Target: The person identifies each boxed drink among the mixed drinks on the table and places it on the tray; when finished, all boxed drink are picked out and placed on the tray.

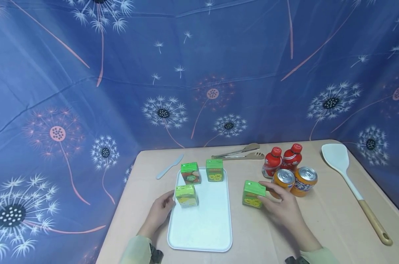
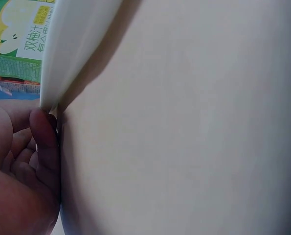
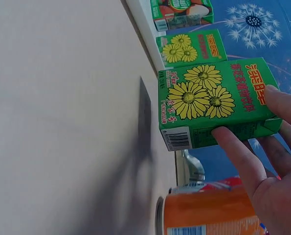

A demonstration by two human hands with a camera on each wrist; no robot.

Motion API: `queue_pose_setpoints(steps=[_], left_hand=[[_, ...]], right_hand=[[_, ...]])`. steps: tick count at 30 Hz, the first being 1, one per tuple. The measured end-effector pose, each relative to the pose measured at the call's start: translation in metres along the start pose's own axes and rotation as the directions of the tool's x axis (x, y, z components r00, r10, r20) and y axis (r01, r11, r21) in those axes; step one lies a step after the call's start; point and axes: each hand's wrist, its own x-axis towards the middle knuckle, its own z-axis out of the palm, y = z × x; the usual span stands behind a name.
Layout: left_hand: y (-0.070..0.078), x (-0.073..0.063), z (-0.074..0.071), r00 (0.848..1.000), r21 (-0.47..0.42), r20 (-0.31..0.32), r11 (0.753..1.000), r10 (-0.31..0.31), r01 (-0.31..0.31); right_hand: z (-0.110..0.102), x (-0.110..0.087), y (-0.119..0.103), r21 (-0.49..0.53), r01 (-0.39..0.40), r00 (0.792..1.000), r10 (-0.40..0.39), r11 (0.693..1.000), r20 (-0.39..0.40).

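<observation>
My right hand holds a green drink carton with yellow flowers between thumb and fingers. A shadow apart from the carton shows it is off the table. At the left, my left hand pinches the rim of a white tray; some of its fingers are hidden by the tray edge. Three more drink cartons stand on the tray. One is light green and yellow, close to my left hand. Behind it is a green and dark red one, and at the back right a green flowered one.
Right of my right hand stand two orange cans and two red bottles. A white spatula with a wooden handle lies at the far right. Tongs lie behind the tray, a light blue knife at back left. Patterned cloth hangs behind.
</observation>
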Motion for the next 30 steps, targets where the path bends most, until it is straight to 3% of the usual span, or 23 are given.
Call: queue_pose_setpoints(steps=[4, 12, 23, 30], left_hand=[[0.0, 0.0, 0.0, 1.0, 0.0, 0.004, 1.0, 0.004, -0.004], [0.0, 0.001, 0.0, 1.0, 0.002, -0.002, 1.0, 0.0, 0.0], [0.002, -0.001, 0.0, 1.0, -0.007, 0.0, 1.0, -0.006, 0.006], [0.002, -0.001, 0.0, 1.0, -0.013, -0.003, 1.0, -0.012, 0.012]], right_hand=[[0.005, 0.003, -0.004, 0.038, 0.0, 1.0, -0.001, 0.999, 0.024], [0.019, 0.009, -0.016, 0.061, -0.078, 0.994, 0.073, 0.995, 0.075], [0.043, 0.018, -0.03, 0.087, 0.009, 0.997, -0.015, 0.996, 0.077], [0.056, 0.022, -0.035, 0.12, 0.005, 0.994, -0.018, 0.993, 0.106]])
